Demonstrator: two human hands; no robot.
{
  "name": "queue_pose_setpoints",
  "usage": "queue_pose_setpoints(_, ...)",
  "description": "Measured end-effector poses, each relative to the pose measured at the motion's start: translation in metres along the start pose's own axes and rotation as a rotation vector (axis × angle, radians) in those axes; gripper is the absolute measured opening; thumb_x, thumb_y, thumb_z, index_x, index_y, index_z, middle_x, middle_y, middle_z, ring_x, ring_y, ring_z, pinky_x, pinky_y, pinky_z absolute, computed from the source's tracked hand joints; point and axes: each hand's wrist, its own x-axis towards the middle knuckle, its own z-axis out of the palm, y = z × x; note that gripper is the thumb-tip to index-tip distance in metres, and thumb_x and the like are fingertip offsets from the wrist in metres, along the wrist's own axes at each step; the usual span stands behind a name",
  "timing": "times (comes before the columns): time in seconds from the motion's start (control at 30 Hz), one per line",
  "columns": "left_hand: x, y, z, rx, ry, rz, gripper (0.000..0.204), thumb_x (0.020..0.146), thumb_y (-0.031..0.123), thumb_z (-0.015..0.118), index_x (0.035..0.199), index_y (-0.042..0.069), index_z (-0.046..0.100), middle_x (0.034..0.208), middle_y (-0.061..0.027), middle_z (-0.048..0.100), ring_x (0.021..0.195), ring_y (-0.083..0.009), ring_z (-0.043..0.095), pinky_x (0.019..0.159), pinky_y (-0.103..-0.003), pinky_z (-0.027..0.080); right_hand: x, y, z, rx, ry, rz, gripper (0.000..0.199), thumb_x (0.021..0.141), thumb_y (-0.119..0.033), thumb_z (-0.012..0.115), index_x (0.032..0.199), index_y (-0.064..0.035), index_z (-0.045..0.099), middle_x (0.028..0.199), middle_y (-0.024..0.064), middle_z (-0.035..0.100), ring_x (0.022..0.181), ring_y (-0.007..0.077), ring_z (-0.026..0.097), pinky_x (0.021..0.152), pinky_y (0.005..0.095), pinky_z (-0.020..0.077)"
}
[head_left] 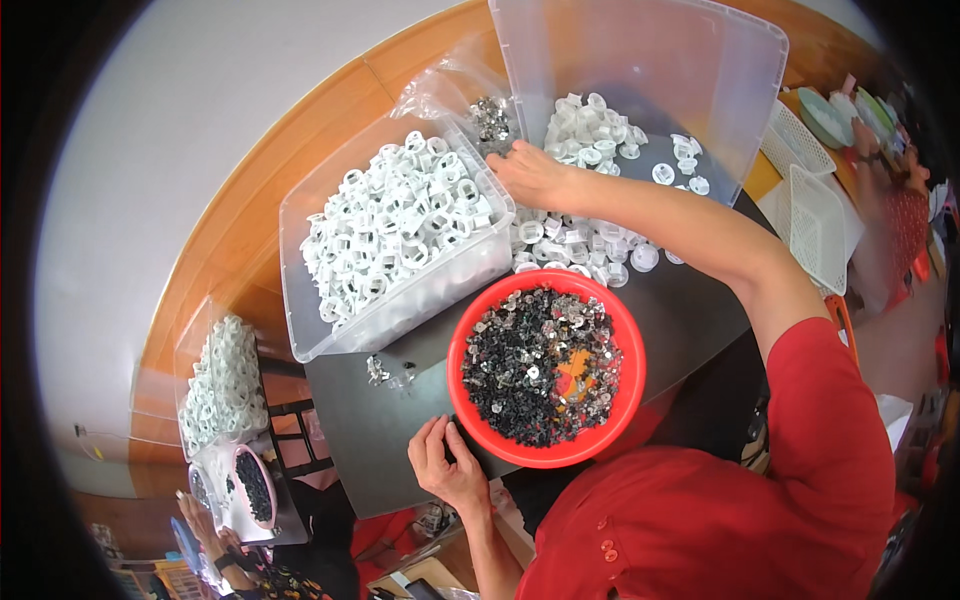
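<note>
My right arm stretches across the table, and my right hand point(535, 178) is at the near side of a clear plastic bag point(440, 85) with small shiny metal parts point(490, 120). Its fingers are curled in; what they hold, if anything, is hidden. Below, my left hand point(448, 465) rests on the table's near edge, thumb apart from the loosely bent fingers, nothing seen in it. Beside it stands a red bowl point(636, 385) of small black parts point(515, 385) and metal pieces point(590, 335). White round plastic pieces point(595, 245) lie heaped under my right forearm.
A clear tub point(400, 318) full of white plastic rings point(390, 220) stands left of the bowl. Behind the heap rises a large translucent bin point(640, 60). Small bits point(377, 370) lie on the dark table point(350, 430). Other people's hands point(200, 525) work at lower left; white baskets point(815, 230) stand right.
</note>
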Motion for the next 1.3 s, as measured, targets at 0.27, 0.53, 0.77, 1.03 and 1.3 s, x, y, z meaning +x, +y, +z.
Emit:
queue_pose_setpoints(0.27, -0.002, -0.004, 0.002, -0.013, 0.005, -0.033, 0.011, 0.084, 0.001, 0.064, 0.094, 0.001, 0.069, 0.096, -0.0124, 0.066, 0.089, -0.0275, 0.062, 0.078, -0.037, 0.049, -0.004, 0.012, -0.010, 0.041, -0.194, -0.102, 0.006, 0.080, -0.009, 0.057, 0.080, -0.0080, 0.063, 0.085, 0.0070, 0.058, 0.072, 0.0218, 0.059, 0.069, 0.0339, 0.0421)
queue_pose_setpoints(0.53, -0.002, -0.004, 0.003, -0.006, -0.002, -0.031, 0.011, 0.085, 0.001, 0.064, 0.095, 0.000, 0.069, 0.097, -0.0130, 0.065, 0.091, -0.0272, 0.062, 0.079, -0.038, 0.049, 0.002, 0.022, -0.012, 0.308, -0.048, 0.066, 0.009, 0.077, -0.006, 0.057, 0.072, -0.0015, 0.063, 0.084, 0.0144, 0.063, 0.074, 0.0336, 0.065, 0.065, 0.0430, 0.0503)
queue_pose_setpoints(0.77, -0.002, -0.003, 0.003, -0.009, -0.004, -0.049, 0.011, 0.085, 0.001, 0.064, 0.095, -0.001, 0.069, 0.097, -0.0134, 0.065, 0.090, -0.0272, 0.062, 0.080, -0.038, 0.049, 0.008, 0.038, -0.028, 0.412, -0.115, 0.167, 0.012, 0.077, -0.002, 0.056, 0.079, 0.0013, 0.067, 0.082, 0.0204, 0.067, 0.081, 0.0383, 0.067, 0.069, 0.0449, 0.0546)
queue_pose_setpoints(1.03, -0.003, -0.005, 0.003, 0.002, 0.000, -0.039, 0.011, 0.085, 0.001, 0.064, 0.095, 0.000, 0.069, 0.096, -0.0132, 0.065, 0.090, -0.0269, 0.063, 0.078, -0.037, 0.050, 0.002, 0.024, -0.029, 0.167, -0.275, 0.039, 0.010, 0.075, -0.007, 0.059, 0.069, -0.0031, 0.066, 0.082, 0.0149, 0.066, 0.073, 0.0318, 0.068, 0.064, 0.0418, 0.0521)
queue_pose_setpoints(1.3, -0.002, -0.004, 0.004, -0.006, 0.007, -0.038, 0.011, 0.084, 0.001, 0.065, 0.094, 0.001, 0.069, 0.096, -0.0129, 0.065, 0.089, -0.0269, 0.063, 0.077, -0.037, 0.050, -0.016, 0.020, -0.006, -0.024, -0.091, -0.083, 0.015, 0.075, -0.014, 0.060, 0.061, -0.0103, 0.064, 0.073, 0.0063, 0.062, 0.060, 0.0213, 0.062, 0.064, 0.0365, 0.0418)
